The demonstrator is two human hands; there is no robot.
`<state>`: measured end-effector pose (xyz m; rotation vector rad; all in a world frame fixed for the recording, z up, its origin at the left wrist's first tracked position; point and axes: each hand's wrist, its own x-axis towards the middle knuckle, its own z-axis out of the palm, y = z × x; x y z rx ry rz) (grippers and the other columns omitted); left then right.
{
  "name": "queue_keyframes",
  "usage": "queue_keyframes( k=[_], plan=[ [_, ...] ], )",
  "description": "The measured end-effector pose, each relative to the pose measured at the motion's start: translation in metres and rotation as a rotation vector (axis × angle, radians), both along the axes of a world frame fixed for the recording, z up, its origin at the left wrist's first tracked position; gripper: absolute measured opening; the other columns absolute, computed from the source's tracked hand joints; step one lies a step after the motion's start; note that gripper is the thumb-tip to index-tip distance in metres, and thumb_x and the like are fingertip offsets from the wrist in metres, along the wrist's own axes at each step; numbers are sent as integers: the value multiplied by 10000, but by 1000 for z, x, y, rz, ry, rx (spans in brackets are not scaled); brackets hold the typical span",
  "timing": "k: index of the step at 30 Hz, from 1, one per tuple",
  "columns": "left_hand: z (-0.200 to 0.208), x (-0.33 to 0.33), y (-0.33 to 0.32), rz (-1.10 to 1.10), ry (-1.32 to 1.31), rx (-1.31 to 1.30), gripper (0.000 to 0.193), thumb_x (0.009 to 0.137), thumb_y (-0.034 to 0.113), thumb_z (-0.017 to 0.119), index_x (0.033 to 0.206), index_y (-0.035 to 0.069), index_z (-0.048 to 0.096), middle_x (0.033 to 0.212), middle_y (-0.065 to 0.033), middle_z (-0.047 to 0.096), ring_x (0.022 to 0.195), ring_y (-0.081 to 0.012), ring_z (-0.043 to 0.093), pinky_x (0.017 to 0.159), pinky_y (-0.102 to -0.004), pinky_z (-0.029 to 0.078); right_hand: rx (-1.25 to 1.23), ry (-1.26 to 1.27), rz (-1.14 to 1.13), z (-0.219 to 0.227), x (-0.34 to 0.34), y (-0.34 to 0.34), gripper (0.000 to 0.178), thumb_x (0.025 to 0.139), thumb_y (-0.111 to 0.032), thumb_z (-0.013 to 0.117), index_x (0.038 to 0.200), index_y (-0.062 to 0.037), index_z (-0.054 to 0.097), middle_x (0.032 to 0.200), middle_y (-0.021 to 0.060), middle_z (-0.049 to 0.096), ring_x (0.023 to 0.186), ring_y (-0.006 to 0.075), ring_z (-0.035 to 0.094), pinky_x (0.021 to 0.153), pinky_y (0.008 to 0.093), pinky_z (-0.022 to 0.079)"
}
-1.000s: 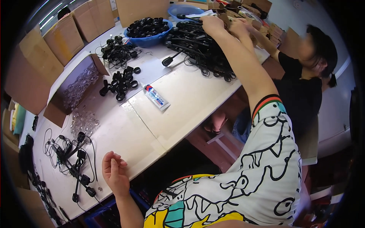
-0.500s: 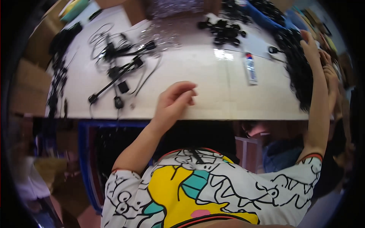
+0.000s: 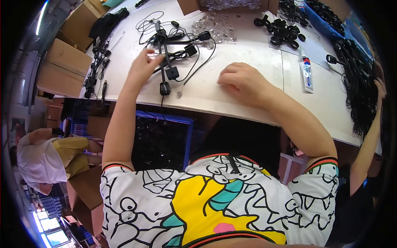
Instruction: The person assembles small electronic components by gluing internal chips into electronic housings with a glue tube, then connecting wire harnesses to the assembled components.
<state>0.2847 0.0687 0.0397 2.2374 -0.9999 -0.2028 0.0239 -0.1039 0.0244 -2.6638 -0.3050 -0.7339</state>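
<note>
My left hand (image 3: 144,68) reaches to the near left edge of a tangle of black bar-shaped devices with cables (image 3: 163,58). Its thumb and forefinger are apart, the thumb tip close to or touching a black bar; I cannot tell which. One bar ends in a black cylinder (image 3: 165,88) near the table's front edge, beside a square black block (image 3: 172,73). My right hand (image 3: 244,80) is over the middle of the table with its fingers curled in. Nothing shows in it, but the inside of the hand is hidden.
A white and blue tube (image 3: 307,74) lies right of my right hand. Beyond are clear round pieces (image 3: 215,28) and black round parts (image 3: 285,33). Black cable bundles (image 3: 353,87) lie right, near a co-worker's hand (image 3: 380,87); more cables (image 3: 97,68) lie left. A blue-rimmed crate (image 3: 188,140) stands below the edge.
My right hand has come back from the cable bundle at the right to the middle. My left hand has moved left to the black devices, and its fingers have opened. The view has shifted.
</note>
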Motion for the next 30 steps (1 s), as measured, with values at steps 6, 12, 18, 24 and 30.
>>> queue_keyframes(
  k=[6,12,18,24,30],
  plan=[
    [5,-4,1,27,394,-63,351,734,146,600,1029,-36,547,708,-12,554,575,-73,490,525,-168,387,225,53,-69,0,-9,-13,171,696,26,530,821,-64,605,854,61,590,836,232,551,702,310,462],
    [26,37,25,18,918,-529,316,785,61,507,1087,-32,494,758,-18,516,647,-86,502,580,-239,470,267,90,-60,2,-10,-15,162,707,25,531,822,-61,605,855,63,589,838,236,551,712,314,461],
    [52,85,45,148,412,-234,328,795,87,478,1115,45,538,710,11,500,554,-73,450,467,-211,388,217,111,-43,6,-9,-19,156,709,59,532,823,-26,597,851,81,583,826,236,562,703,298,472],
    [-1,118,33,213,-36,153,330,776,124,493,1090,56,566,640,-29,525,517,-123,488,473,-257,419,230,174,-59,4,-9,-20,141,719,37,542,831,-27,597,851,82,582,807,239,564,696,291,469],
    [5,50,-18,104,-520,177,359,801,377,501,891,52,624,751,-146,615,774,-314,578,724,-368,439,249,172,-67,1,-11,-20,126,727,17,552,831,-34,601,864,82,582,818,237,560,708,294,464]
  ],
)
